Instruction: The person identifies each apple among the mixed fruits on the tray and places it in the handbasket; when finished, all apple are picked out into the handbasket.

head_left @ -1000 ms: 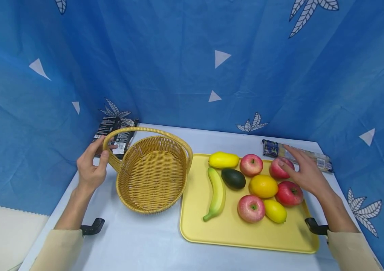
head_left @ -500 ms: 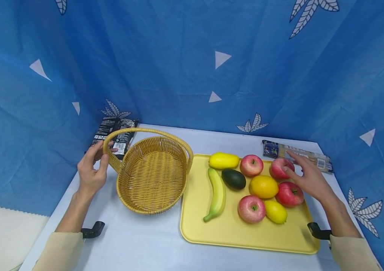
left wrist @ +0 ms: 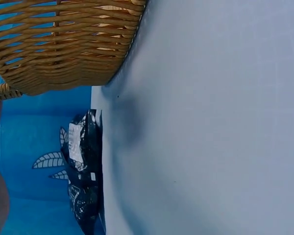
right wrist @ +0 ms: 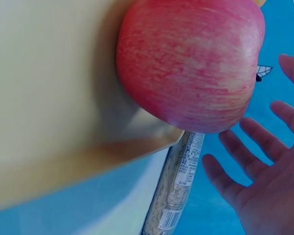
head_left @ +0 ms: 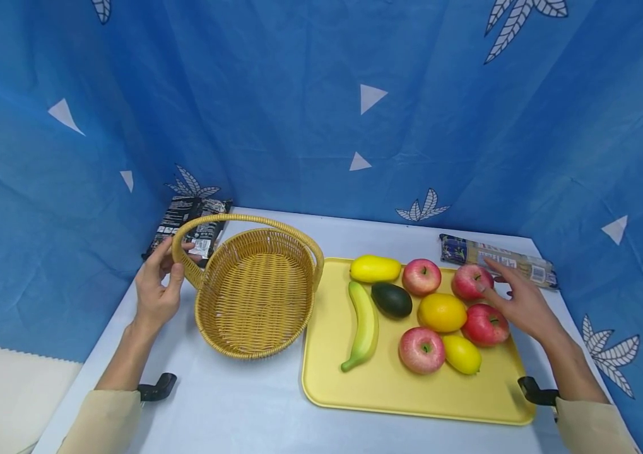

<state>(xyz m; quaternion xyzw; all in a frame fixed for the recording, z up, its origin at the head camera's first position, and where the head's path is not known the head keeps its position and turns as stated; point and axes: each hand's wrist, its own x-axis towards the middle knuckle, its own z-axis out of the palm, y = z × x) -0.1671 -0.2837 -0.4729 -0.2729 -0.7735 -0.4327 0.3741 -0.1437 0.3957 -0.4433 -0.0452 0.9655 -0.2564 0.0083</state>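
1. Blue cloth (head_left: 321, 94) hangs behind and at both sides of the white table (head_left: 230, 403), which shows as a broad strip along the front.
2. The yellow tray (head_left: 389, 394) lies right of centre; a stretch of its floor separates the fruit from its front rim.
3. The wicker basket (head_left: 259, 299) stands upright, mouth up, just beside the tray's left edge, its handle (head_left: 247, 218) arched above.
4. The left hand (head_left: 156, 299) has fingers bent behind the handle's left side, thumb nearer the camera; I cannot tell whether they grip it.
5. The right hand (head_left: 528, 309), fingers spread, is at the tray's back right corner.
6. Black packets (head_left: 176, 217) lie behind the left hand; a long packet (head_left: 531, 266) lies beyond the tray's back right corner.
7. The banana (head_left: 365, 325) runs near the tray's left edge.
8. The rear-right apple (head_left: 466, 280) sits by the right hand's fingers; contact is unclear.
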